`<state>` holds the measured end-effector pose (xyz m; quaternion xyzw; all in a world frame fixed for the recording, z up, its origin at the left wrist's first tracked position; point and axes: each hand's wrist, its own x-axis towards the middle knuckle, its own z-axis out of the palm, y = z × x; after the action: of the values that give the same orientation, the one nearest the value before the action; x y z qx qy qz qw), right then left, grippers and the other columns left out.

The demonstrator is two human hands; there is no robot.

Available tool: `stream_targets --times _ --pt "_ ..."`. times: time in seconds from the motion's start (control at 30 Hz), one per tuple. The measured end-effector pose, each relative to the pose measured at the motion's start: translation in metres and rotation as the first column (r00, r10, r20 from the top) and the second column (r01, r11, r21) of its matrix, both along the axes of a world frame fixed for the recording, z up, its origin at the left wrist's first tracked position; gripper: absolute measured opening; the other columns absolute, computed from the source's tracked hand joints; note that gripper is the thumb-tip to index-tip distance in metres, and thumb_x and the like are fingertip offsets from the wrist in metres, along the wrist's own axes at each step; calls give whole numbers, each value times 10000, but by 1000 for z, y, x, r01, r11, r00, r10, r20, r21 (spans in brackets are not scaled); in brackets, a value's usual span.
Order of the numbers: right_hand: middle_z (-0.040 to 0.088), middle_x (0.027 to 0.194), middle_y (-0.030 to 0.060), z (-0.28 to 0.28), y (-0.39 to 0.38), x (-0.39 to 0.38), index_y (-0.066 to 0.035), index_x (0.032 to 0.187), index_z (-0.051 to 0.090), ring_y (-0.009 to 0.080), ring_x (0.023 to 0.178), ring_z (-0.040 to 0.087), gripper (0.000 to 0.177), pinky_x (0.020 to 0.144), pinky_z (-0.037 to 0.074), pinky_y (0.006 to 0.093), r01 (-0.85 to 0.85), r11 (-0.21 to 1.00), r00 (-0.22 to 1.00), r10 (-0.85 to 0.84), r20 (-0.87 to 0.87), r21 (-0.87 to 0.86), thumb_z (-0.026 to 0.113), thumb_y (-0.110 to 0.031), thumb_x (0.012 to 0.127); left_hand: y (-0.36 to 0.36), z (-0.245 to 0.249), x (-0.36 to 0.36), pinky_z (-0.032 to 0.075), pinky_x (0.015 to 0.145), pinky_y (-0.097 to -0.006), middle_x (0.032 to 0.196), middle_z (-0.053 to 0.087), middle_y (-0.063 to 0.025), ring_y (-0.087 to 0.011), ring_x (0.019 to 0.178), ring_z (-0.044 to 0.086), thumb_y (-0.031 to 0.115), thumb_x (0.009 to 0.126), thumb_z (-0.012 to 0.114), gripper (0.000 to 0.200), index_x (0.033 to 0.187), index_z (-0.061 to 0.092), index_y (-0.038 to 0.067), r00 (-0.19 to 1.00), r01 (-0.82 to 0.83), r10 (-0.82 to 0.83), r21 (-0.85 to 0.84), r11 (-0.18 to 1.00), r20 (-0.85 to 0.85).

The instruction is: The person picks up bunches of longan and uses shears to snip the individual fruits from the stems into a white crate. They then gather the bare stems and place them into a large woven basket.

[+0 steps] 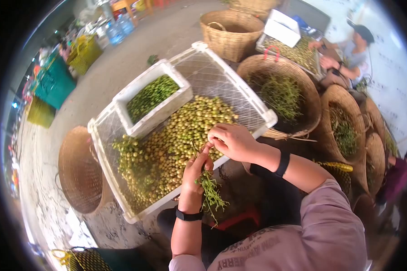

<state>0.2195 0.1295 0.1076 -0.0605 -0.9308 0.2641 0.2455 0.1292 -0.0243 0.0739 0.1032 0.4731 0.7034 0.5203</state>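
My left hand [195,170] is closed around a bunch of thin green stems [212,195] that hangs below it. Meeting its fingertips, my right hand [233,141] is pinched closed; whatever lies between those fingers is too small to make out. Both hands are over the near edge of a white mesh tray [251,106]. Many small round yellow-green fruits [172,149] are heaped in this tray, some still in a cluster [127,151] at the left. A white foam box [183,97] on the tray's far left part contains smaller, greener fruits [152,97].
To the right, a wicker basket [316,108] holds green stems [280,95], with more baskets [348,97] beyond. Another basket [79,171] stands left of the tray. A co-worker [348,56] sits at the upper right by another fruit tray [298,56].
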Motion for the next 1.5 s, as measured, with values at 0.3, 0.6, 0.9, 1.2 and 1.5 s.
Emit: stream_targets --times 0.3,0.6,0.9,1.2,1.5 --pt "640 887 100 -7 207 125 -112 881 646 274 813 640 126 675 499 425 865 494 496 -868 -2 92 621 -235 865 13 11 36 328 549 -204 682 512 28 -58 588 437 382 1003 416 364 929 601 76 968 -190 181 -39 981 -176" --pt "441 1322 129 -47 234 154 -83 1133 650 317 1245 412 367 1005 365 500 751 507 223 -798 560 423 601 -346 883 3 26 26 404 673 -247 866 542 -2 -102 759 504 341 993 456 277 961 572 91 959 -242 259 147 959 -114" --pt "609 986 88 36 68 60 -84 1029 614 223 823 632 221 730 506 294 4 955 995 -34 -95 -298 690 -161 836 -14 47 7 414 644 -219 901 580 53 -53 747 531 335 960 558 205 1011 608 143 851 -437 426 37 899 -306" --pt "596 811 67 -13 -37 -52 -45 885 583 213 674 606 196 610 482 312 -196 951 969 152 -194 -237 729 -86 760 -27 22 -51 416 681 -187 957 608 50 -37 826 550 210 906 649 236 1105 600 94 839 -438 455 127 890 -297" --pt "606 869 56 -62 -19 -96 -31 948 596 134 696 536 83 620 441 257 -72 833 994 17 -104 -549 590 -111 925 -18 -32 -87 423 714 -213 996 657 14 -64 853 592 174 916 616 195 1092 622 89 807 -533 538 92 841 -244"
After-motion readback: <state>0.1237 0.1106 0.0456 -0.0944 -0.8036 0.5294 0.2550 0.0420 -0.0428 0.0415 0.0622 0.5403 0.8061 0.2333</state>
